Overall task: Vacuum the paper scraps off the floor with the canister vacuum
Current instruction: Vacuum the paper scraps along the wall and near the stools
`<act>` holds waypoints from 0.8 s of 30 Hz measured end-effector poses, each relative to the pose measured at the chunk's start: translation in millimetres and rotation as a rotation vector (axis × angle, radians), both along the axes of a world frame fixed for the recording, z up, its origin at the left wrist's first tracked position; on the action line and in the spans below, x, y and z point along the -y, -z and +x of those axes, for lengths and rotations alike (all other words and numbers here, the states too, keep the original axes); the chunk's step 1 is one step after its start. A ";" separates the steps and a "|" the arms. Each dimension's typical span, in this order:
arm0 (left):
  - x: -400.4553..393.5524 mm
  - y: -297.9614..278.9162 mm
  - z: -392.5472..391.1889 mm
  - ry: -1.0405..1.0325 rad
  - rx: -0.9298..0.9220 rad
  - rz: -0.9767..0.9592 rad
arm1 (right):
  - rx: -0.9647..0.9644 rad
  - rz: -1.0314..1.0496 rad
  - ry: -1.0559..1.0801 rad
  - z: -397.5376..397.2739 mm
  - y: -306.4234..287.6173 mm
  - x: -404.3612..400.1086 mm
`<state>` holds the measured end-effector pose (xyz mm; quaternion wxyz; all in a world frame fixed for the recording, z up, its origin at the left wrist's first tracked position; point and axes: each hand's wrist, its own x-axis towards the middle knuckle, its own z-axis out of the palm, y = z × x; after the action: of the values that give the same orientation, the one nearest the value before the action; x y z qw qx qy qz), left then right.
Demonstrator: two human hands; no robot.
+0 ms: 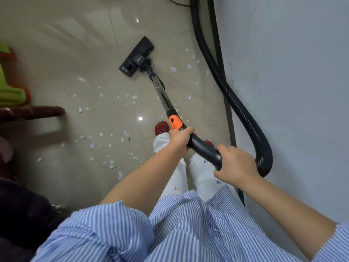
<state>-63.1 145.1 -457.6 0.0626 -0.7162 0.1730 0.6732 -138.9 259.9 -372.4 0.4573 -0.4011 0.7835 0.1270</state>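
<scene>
Both hands curl round the black handle (204, 148) of the vacuum: the left hand (180, 138) higher up, just below the orange collar (175, 124), the right hand (235, 165) at the bend where the ribbed hose (245, 118) joins (it loops along the wall (292, 72)). The wand (160, 89) slants down to the floor head (137, 56), flat on the tiles (75, 53). Paper scraps (111, 163) lie scattered between it and the feet.

The black hose (222, 78) is cut off by the top edge of the frame, so the canister is not seen. A green and red object (11, 87) at the left edge is blurred and cropped. The red shoes (161, 127) are partly hidden behind the wand (162, 95) and the trouser legs (175, 167).
</scene>
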 end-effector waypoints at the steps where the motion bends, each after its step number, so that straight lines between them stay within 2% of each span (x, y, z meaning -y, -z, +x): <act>1: 16.0 6.8 4.8 -0.006 0.002 -0.009 | 0.014 -0.014 0.009 3.7 5.0 13.8; 7: 142.0 27.4 16.5 0.098 0.086 -0.121 | 0.093 -0.079 0.080 23.1 34.8 133.6; 12: 235.5 14.2 20.7 0.162 0.114 -0.226 | 0.175 -0.145 0.132 34.4 32.9 223.4; 15: 239.7 6.3 17.4 0.188 0.084 -0.239 | 0.149 -0.140 0.118 23.8 19.8 229.0; 20: 230.5 -10.7 -2.2 0.055 -0.113 -0.244 | -0.007 -0.220 0.046 -5.4 -20.4 231.4; 24: 196.6 -37.4 -10.5 0.065 -0.214 -0.187 | -0.065 -0.232 0.017 -10.3 -55.5 200.0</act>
<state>-73.6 -51.5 -420.2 -0.0013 -0.6370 0.2636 0.7243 -149.2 59.9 -316.8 0.3832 -0.4403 0.8108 0.0443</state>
